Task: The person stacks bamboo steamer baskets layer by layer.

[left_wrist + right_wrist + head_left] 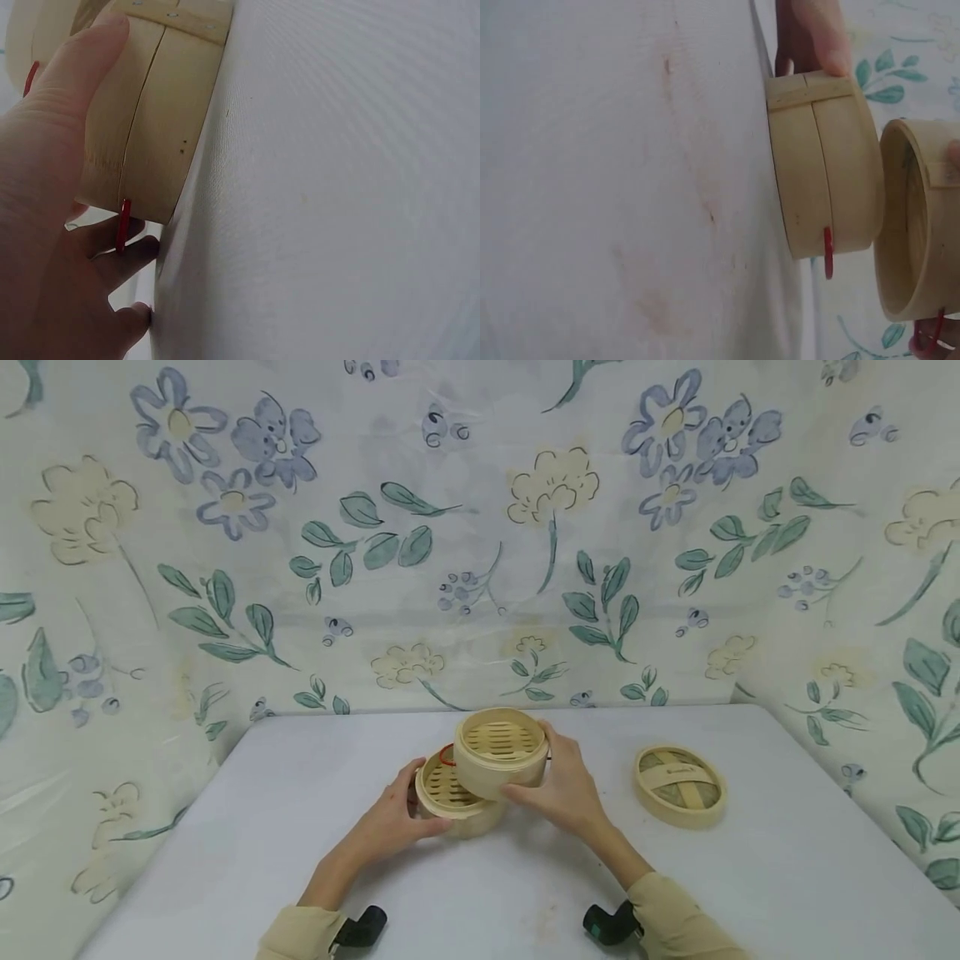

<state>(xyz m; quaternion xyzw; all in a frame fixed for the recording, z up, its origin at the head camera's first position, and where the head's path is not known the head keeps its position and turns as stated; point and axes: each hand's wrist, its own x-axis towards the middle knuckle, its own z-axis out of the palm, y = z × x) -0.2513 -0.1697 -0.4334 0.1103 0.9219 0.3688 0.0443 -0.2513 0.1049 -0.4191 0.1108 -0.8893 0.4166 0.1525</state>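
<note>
A: What is seen on the white table [787, 860]?

B: Two round bamboo steamer tiers are seen near the table's middle. The lower tier [448, 793] is rested on the tabletop. The upper tier [501, 752] is held lifted and shifted to the right, so that it only partly overlaps the lower one and the slatted floor of each is shown.

A: How is the lower tier held?

B: It is gripped by the left hand [390, 818]. The thumb [79, 56] is laid along the outer wall, and the other fingers [124, 259] are curled under and beside the wall, close to the tabletop. A red band [122, 223] is seen at the tier's edge, just above those fingers.

A: And the upper tier?

B: It is grasped by the right hand [566, 789]. The thumb is pressed on the near wall and the fingers are wrapped round the far right side. From the right wrist view, the upper tier is seen apart from the lower one, with a narrow gap between their rims.

A: Is anything else shown?

B: A woven bamboo lid [678, 783] is laid flat on the table to the right, well apart from both hands. A floral cloth [300, 527] is hung behind and beside the table.
</note>
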